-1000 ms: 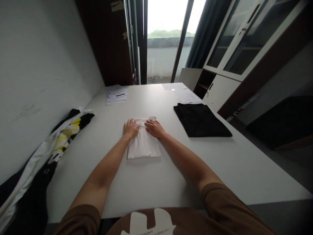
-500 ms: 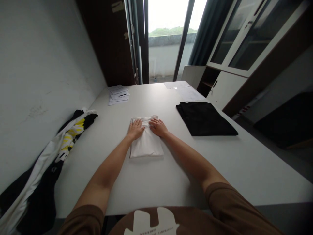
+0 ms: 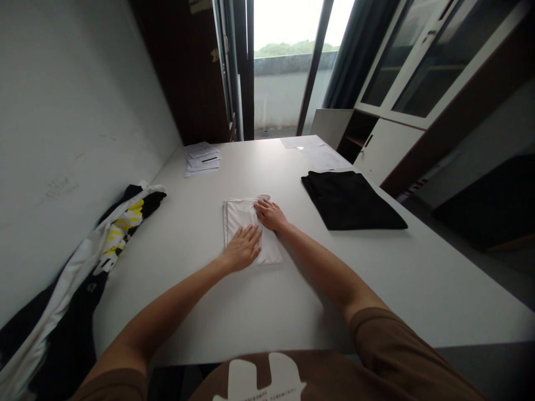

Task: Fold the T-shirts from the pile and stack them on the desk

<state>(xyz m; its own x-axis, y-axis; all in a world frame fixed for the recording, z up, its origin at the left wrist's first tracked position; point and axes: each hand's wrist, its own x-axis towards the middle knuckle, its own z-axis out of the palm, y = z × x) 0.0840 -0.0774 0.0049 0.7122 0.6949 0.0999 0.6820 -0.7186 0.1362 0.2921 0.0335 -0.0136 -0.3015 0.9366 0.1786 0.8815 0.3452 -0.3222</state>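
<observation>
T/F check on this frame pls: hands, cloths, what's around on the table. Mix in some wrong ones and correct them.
1. The left hand lies flat on the folded white cloth. True.
2. The folded black cloth is right of the right hand. True.
3. The right hand is on the folded black cloth. False: it touches the folded white cloth.
4. The left hand is farther from the person's body than the right hand. False: the right hand is farther.
5. Papers lie at the far left of the white table. True.

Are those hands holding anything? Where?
Nothing seems gripped: the left hand lies flat on the near part of the folded white cloth, the right hand on its far right part.
</observation>
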